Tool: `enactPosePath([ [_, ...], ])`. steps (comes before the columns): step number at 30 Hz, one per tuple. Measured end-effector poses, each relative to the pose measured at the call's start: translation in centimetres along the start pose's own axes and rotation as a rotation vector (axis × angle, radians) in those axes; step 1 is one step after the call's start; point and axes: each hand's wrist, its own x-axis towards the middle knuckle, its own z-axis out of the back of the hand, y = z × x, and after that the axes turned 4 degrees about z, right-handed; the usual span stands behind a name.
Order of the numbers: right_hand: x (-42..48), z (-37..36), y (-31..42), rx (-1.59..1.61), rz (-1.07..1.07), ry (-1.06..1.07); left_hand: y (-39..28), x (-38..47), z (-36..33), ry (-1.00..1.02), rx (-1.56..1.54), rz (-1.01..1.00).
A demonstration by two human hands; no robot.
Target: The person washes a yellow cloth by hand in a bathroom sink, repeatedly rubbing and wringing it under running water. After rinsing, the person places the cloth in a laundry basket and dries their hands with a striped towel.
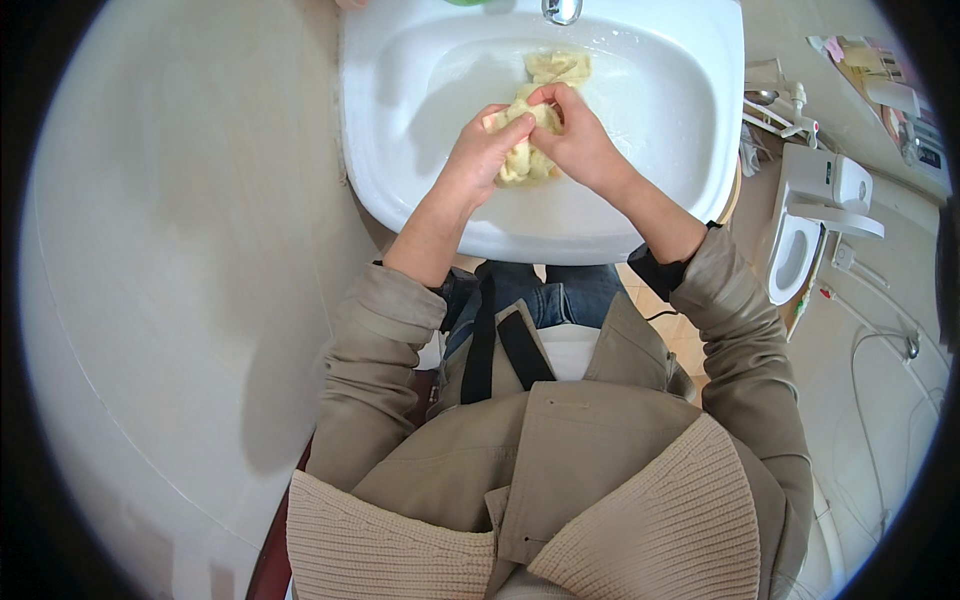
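A wet, pale yellow cloth (559, 67) lies bunched up in the white washbasin (660, 217). My left hand (487, 154) grips the bunched part from the left, its thumb across the top. From the right, my right hand (574, 139) pinches the same cloth with bent fingers. One end of it spreads out beyond my hands, towards the tap. Shallow water seems to cover the bottom of the bowl. The fingertips under the folds are hidden.
A chrome tap (562, 10) stands at the basin's far rim. Part of a green object (466, 1) shows at the top edge. A tiled wall (187, 225) runs close on my left. To the right are a toilet (793, 255) and white pipes (802, 112).
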Motion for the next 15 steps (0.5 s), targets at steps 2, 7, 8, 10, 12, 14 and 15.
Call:
enactPosePath([
  [2,0.0,0.7,-0.1,0.087,-0.124,0.001,-1.0,0.0,0.1,-0.067,0.059,-0.012],
  [7,0.4,1.0,-0.7,0.709,-1.048,0.054,-3.3,-1.7,-1.4,-0.162,0.018,-0.227],
  [8,0.6,0.6,-0.9,0.735,-1.059,0.099,-3.5,-2.2,-1.9,-0.137,-0.011,-0.237],
  [10,1.0,-0.6,-1.3,0.992,-0.903,0.079,-3.6,-3.2,-2.9,-0.051,-0.154,-0.220],
  [12,1.3,-1.9,-1.5,1.432,-0.648,0.225,-3.6,-3.4,-3.3,0.133,-0.397,-0.229],
  [14,1.3,-3.0,-1.5,1.488,-0.493,0.175,-3.7,-2.8,-3.1,0.031,-0.456,-0.201],
  [15,1.1,-3.4,-1.3,1.501,-0.344,0.146,-3.7,-2.2,-2.8,0.077,-0.494,-0.219],
])
